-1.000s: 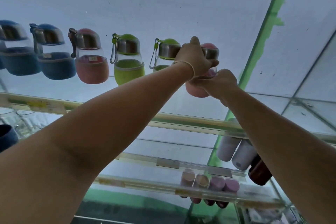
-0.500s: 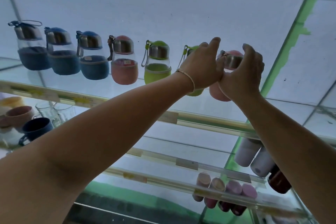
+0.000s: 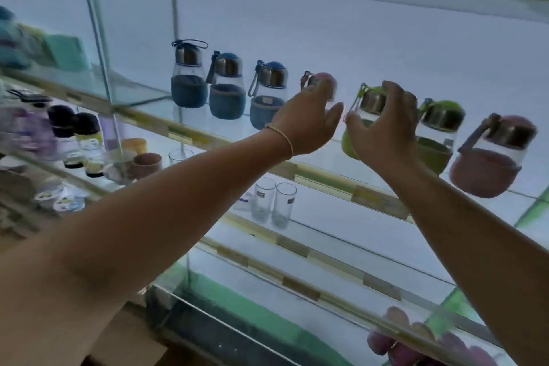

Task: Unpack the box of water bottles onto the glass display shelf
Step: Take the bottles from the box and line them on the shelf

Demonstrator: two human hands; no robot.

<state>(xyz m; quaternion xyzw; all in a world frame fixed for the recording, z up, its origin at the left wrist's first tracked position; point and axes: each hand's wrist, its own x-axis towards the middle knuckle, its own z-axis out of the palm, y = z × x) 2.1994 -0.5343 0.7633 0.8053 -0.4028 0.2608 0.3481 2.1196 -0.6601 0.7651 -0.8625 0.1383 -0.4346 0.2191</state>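
Note:
A row of small glass water bottles with metal lids stands on the glass display shelf [image 3: 142, 95]. Three have blue sleeves [image 3: 227, 98], then comes a pink one [image 3: 328, 80], two green ones and a pink bottle [image 3: 487, 169] at the right end. My left hand [image 3: 306, 125] is open with fingers spread, in front of the mid-row pink bottle and covering most of it. My right hand [image 3: 383, 131] curls around the neck and lid of the first green bottle [image 3: 371, 104]. The second green bottle [image 3: 439, 134] stands just right of it.
Lower shelves hold drinking glasses [image 3: 273, 202], cups [image 3: 147, 162] and dark-lidded bottles [image 3: 86, 134]. Pink and purple items [image 3: 395, 342] lie on the bottom shelf. A vertical glass divider [image 3: 98, 24] stands left of the row. A cardboard surface [image 3: 127, 342] shows at the bottom left.
Both hands have let go of the pink bottle at the right end and moved left along the row. The right hand now wraps a green bottle. The view has swung left.

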